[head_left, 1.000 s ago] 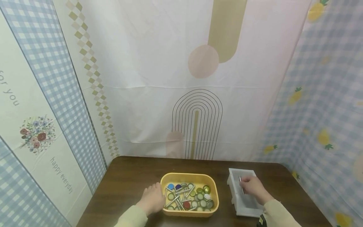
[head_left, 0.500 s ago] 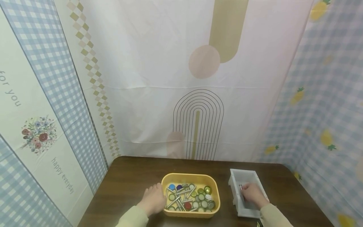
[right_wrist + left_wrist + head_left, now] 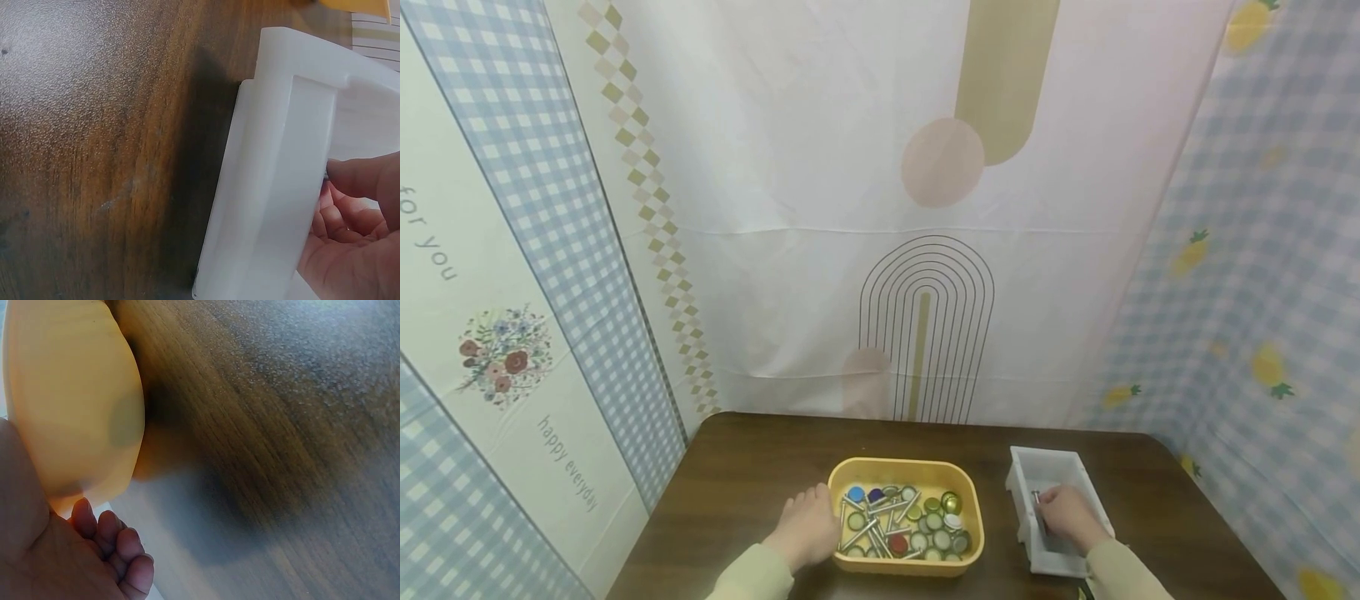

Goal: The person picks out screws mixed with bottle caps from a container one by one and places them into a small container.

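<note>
A yellow plastic bin (image 3: 910, 567) holds several silver bolts (image 3: 876, 531) and several bottle caps (image 3: 933, 521), some green, blue, red or white. My left hand (image 3: 811, 525) holds the bin at its left side; in the left wrist view its fingertips (image 3: 130, 544) are curled at the end of the bin's wall. My right hand (image 3: 1070, 515) is down inside a white plastic tray (image 3: 1024, 533), pinching a silver bolt (image 3: 1037, 497) whose head shows past the fingertips. In the right wrist view the tray's wall hides most of that bolt.
Both containers stand on a dark brown wooden table (image 3: 760, 454), with a strip of tabletop between them. A patterned white cloth (image 3: 775, 292) hangs behind the table, and checked cloths (image 3: 1247, 292) hang at either side.
My right hand has lowered into the white tray with the bolt, which was above the tray a second ago. The left hand keeps its place at the bin.
</note>
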Tool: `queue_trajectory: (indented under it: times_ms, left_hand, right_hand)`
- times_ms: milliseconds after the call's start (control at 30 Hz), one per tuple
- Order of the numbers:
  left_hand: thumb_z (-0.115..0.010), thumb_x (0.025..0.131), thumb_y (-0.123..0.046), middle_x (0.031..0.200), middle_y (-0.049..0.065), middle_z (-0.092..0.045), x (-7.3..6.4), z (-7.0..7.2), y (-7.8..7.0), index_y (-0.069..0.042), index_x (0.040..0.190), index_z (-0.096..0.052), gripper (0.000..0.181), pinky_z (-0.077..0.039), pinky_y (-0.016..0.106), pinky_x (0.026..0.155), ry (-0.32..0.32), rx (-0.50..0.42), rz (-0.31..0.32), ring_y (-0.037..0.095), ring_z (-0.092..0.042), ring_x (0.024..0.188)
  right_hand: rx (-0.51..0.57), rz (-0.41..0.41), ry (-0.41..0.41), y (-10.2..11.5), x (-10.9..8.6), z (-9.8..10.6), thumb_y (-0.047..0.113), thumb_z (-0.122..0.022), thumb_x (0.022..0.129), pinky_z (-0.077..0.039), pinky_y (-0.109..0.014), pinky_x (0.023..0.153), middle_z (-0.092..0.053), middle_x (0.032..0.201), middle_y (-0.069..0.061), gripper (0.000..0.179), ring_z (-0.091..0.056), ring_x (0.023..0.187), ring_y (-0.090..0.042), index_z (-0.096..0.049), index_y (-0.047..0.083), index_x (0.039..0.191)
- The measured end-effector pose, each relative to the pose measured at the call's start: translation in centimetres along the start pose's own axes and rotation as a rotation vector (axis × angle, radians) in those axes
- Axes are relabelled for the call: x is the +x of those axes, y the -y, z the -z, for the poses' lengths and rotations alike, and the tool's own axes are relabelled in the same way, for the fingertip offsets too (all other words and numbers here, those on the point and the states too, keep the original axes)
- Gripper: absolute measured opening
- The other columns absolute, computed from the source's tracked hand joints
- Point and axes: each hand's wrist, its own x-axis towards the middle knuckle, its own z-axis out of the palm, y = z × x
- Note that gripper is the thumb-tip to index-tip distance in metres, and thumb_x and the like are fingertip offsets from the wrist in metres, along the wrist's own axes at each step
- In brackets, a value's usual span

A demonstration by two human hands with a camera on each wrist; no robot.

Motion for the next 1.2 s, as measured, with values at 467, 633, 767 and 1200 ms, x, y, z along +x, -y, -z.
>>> queue_trajectory:
  times_ms: [467, 633, 767, 1200]
  left_hand:
    - [-0.057, 0.087, -0.022, 0.087, 0.011, -0.048, 0.0, 0.0, 0.0, 0.004, 0.105, -0.049, 0.033, -0.038, 0.05, 0.079, 0.015, -0.003, -0.005, 0.03, -0.05, 0.085]
    - [-0.057, 0.087, -0.022, 0.087, 0.011, -0.048, 0.0, -0.1, -0.1, 0.004, 0.105, -0.049, 0.033, -0.038, 0.05, 0.079, 0.012, 0.003, -0.007, 0.03, -0.05, 0.085]
    - [-0.057, 0.086, -0.022, 0.087, 0.011, -0.048, 0.0, -0.1, -0.1, 0.003, 0.105, -0.049, 0.033, -0.038, 0.05, 0.079, 0.008, 0.007, -0.007, 0.03, -0.05, 0.085]
    - [-0.056, 0.085, -0.021, 0.084, 0.01, -0.047, 0.1, -0.2, 0.0, 0.004, 0.105, -0.049, 0.033, -0.038, 0.05, 0.079, 0.002, 0.001, -0.002, 0.029, -0.049, 0.083]
  right_hand:
    - [0.013, -0.015, 0.007, -0.2, 0.1, 0.0, 0.005, -0.056, 0.084, -0.044, -0.033, 0.059, -0.058, 0.069, -0.006, 0.014, -0.053, 0.066, -0.019, -0.065, -0.004, 0.078]
    - [0.0, 0.03, -0.015, -0.2, 0.1, 0.4, 0.004, -0.057, 0.082, -0.049, -0.041, 0.067, -0.065, 0.086, -0.017, 0.021, -0.059, 0.077, -0.025, -0.066, -0.012, 0.093]
    - [0.013, 0.031, -0.034, 0.0, 0.2, 0.9, 0.006, -0.056, 0.085, -0.046, -0.035, 0.06, -0.062, 0.073, -0.01, 0.02, -0.055, 0.066, -0.02, -0.067, -0.01, 0.09]
    - [0.298, 0.011, -0.005, 4.0, 0.0, 3.4, 0.022, -0.06, 0.095, -0.054, -0.04, 0.076, -0.063, 0.11, -0.022, 0.041, -0.064, 0.096, -0.032, -0.057, -0.011, 0.119]
